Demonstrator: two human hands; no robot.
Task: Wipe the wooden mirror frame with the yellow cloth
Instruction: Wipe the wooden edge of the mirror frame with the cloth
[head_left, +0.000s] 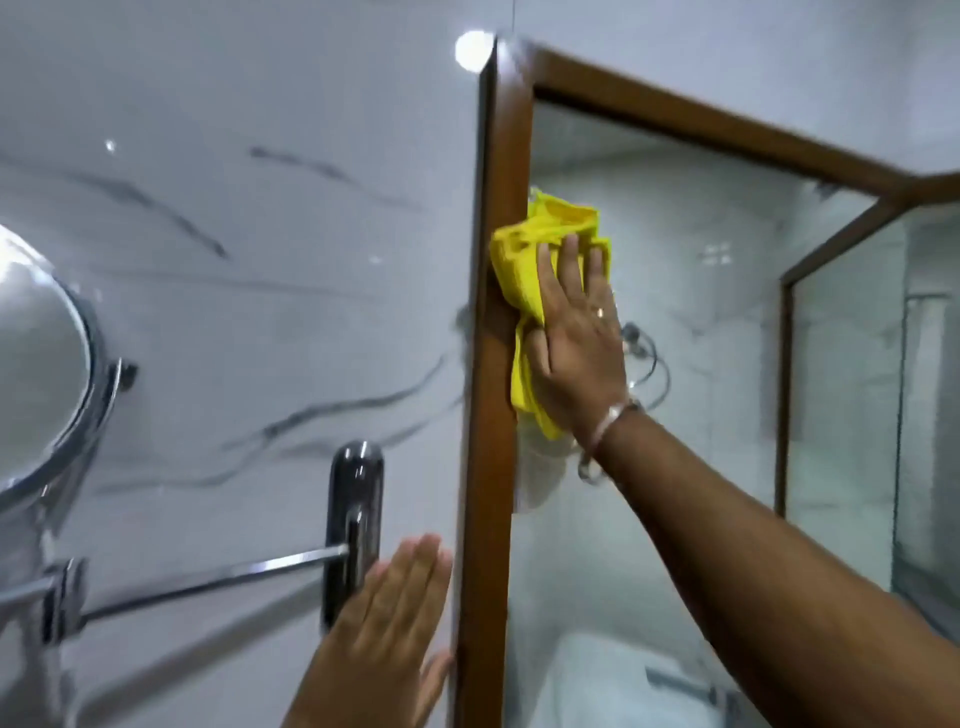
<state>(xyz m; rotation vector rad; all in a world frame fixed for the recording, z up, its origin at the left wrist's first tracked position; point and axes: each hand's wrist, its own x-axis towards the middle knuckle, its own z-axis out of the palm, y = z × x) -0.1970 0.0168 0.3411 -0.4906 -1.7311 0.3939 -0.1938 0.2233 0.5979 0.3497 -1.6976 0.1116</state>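
— Cloth (524, 291) sits bunched on the frame's (493, 364) left rail, pinned flat under the right hand (576, 353), fingers spread.

— Left hand (384, 623)?

— Open, flat on the wall beside the rail. Risk — cloth slides onto the glass.

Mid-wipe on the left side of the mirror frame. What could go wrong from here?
1. Half of the bunched yellow cloth lies over the mirror glass, not the brown wooden mirror frame; a streak may be left on the glass.
2. The right hand presses flat with no closed grip, so the cloth might slip down.
3. The left hand rests open on the glossy marble-pattern wall tile beside the chrome wall bracket; it may leave prints or bump the bracket.
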